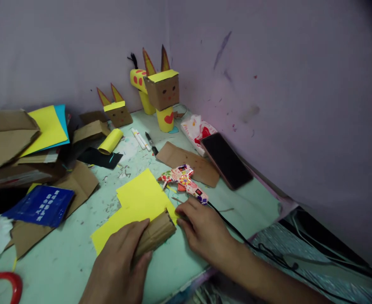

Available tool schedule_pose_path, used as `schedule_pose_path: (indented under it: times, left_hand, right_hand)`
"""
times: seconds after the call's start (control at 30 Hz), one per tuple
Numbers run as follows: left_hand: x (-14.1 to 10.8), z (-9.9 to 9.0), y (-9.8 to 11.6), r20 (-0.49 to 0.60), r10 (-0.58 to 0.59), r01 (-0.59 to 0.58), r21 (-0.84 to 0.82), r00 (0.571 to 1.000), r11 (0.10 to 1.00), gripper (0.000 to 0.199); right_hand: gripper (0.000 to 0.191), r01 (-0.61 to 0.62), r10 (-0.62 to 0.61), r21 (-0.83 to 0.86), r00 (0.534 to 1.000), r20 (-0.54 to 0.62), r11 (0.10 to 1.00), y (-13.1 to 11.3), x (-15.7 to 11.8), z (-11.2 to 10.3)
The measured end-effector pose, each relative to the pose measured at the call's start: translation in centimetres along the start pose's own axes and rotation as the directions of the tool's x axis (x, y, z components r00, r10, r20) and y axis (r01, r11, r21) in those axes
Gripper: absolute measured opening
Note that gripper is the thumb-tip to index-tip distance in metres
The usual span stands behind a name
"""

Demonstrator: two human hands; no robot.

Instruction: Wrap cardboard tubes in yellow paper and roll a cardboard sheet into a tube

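A rolled piece of brown cardboard (158,231) is held in my left hand (122,257), its fingers and thumb wrapped round the near end. My right hand (201,228) is just right of the roll's far end, fingers pinched together on a thin pointed tool (177,199) whose tip sticks out to the left. Yellow paper (141,194) lies flat under and behind the roll. Close behind my right hand rests a flower-patterned glue gun (182,179), its nozzle pointing left.
A phone (226,160) and flat cardboard (192,162) lie behind the glue gun. Cardboard animals with pointed ears (163,92) stand at the back. Left are a yellow tube (110,141), a blue packet (43,204), stacked cardboard and red scissor handles (6,276). A black cable (233,228) runs right.
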State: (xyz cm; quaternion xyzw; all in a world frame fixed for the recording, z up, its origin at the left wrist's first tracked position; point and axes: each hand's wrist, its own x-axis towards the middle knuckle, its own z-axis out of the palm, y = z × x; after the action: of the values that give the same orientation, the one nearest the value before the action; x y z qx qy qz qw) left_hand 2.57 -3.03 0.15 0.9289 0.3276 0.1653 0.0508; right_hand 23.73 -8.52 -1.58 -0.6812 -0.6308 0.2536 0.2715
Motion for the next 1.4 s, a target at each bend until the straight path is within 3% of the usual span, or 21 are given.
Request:
schedule_pose_path:
  times: [0.1, 0.27, 0.5, 0.8, 0.93, 1.03, 1.13, 1.23, 1.33, 1.4]
  left_hand:
    - [0.3, 0.5, -0.2, -0.04, -0.028, 0.028, -0.002, 0.999, 1.0, 0.042]
    - [0.5, 2.4, 0.0, -0.147, 0.031, -0.027, 0.027, 0.989, 0.999, 0.046]
    - [0.3, 3.1, 0.2, -0.157, 0.016, -0.021, -0.031, 0.987, 0.999, 0.051]
    - [0.1, 2.8, 0.3, -0.125, 0.053, -0.061, -0.06, 0.991, 0.996, 0.054]
    - [0.4, 2.8, 0.5, -0.137, 0.032, -0.041, -0.067, 0.99, 0.997, 0.055]
    - [0.6, 2.9, 0.5, -0.137, 0.029, -0.041, -0.084, 0.99, 0.996, 0.055]
    - [0.7, 3.0, 0.4, -0.138, 0.026, -0.04, -0.093, 0.99, 0.995, 0.054]
    - [0.8, 2.8, 0.4, -0.12, 0.017, -0.03, -0.105, 0.993, 0.994, 0.052]
    - [0.9, 2.6, 0.5, -0.096, -0.011, 0.0, -0.114, 0.995, 0.993, 0.047]
    - [0.9, 2.6, 0.5, -0.085, -0.02, 0.01, -0.116, 0.996, 0.993, 0.045]
  right_hand:
    - [0.019, 0.036, -0.037, 0.035, 0.998, 0.043, 0.999, 0.1, -0.3, -0.5]
    - [0.024, 0.013, -0.017, 0.068, 0.998, 0.059, 0.998, 0.5, -0.5, -1.2]
    - [0.012, -0.074, 0.073, 0.035, 0.996, 0.047, 0.997, 0.3, 0.2, -0.9]
    - [0.01, -0.071, 0.068, 0.073, 0.997, 0.036, 0.995, 0.5, 0.3, -1.1]
    - [0.007, -0.009, 0.008, 0.035, 1.0, 0.029, 0.999, 0.7, 0.2, -1.2]
    - [0.006, 0.136, -0.127, -0.175, 0.99, 0.057, 0.975, 1.0, 0.0, -1.2]
    - [0.009, 0.354, -0.353, -0.392, 0.932, 0.078, 0.849, 1.5, 0.0, -1.1]
    - [0.011, 0.527, -0.552, -0.459, 0.829, 0.09, 0.716, 1.8, 0.3, -1.2]
    - [0.014, 0.633, -0.662, -0.466, 0.739, 0.125, 0.618, 1.5, 0.7, -1.4]
    - [0.015, 0.652, -0.682, -0.478, 0.718, 0.138, 0.589, 1.0, 0.9, -1.4]
